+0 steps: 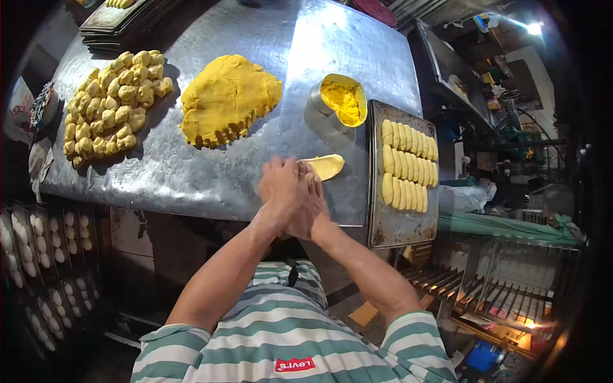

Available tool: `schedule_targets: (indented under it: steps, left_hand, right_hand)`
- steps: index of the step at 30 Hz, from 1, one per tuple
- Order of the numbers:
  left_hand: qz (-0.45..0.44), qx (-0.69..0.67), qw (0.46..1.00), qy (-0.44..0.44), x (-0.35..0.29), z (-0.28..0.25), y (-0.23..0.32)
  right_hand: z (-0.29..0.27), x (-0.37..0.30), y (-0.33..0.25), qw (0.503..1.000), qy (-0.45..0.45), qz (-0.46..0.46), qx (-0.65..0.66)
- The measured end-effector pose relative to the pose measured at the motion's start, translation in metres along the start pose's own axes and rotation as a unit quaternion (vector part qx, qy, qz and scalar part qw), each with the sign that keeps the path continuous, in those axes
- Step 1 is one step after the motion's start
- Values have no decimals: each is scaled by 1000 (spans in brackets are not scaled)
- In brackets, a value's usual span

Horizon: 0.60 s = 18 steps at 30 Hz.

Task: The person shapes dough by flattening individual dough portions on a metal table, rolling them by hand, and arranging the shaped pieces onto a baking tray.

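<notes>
A flattened oval piece of pale yellow dough (327, 166) lies on the metal table near its front edge. Its left end runs under my hands, which are close together. My left hand (280, 182) is smeared by motion, and its fingers do not show clearly. Against it, my right hand (309, 203) has its fingers bent at the dough's left end, partly covered. Beyond the dough stands a metal tin (317, 97) with a yellow, crumbly filling (342, 99) in it. A wide yellow slab with a ragged near edge (227, 102) rests farther left.
Many dough balls (112, 108) are heaped at the table's left. A baking tray (402, 231) at the right holds three rows of shaped rolls (408, 166). Stacked trays (112, 25) stand at the far left corner. Below left is a rack of white dough pieces (41, 242).
</notes>
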State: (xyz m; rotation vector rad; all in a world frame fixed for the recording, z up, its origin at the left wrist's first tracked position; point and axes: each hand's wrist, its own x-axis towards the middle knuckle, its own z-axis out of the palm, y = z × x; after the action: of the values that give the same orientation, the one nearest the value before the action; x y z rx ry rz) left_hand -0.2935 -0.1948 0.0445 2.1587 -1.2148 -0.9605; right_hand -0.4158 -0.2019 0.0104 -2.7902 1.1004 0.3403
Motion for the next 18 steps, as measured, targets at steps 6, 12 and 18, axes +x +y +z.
schedule_targets:
  steps: [6,12,18]
  left_hand:
    - [108,161,958,210,33,36,-39]
    - [65,237,950,192,26,37,-53]
    - [52,237,960,141,6,16,-68]
  right_hand:
    - [-5,-5,51,992,-34,-115,39]
    - [-27,20,91,987,136,-17,88]
    - [-20,132,21,922,271,-60,269]
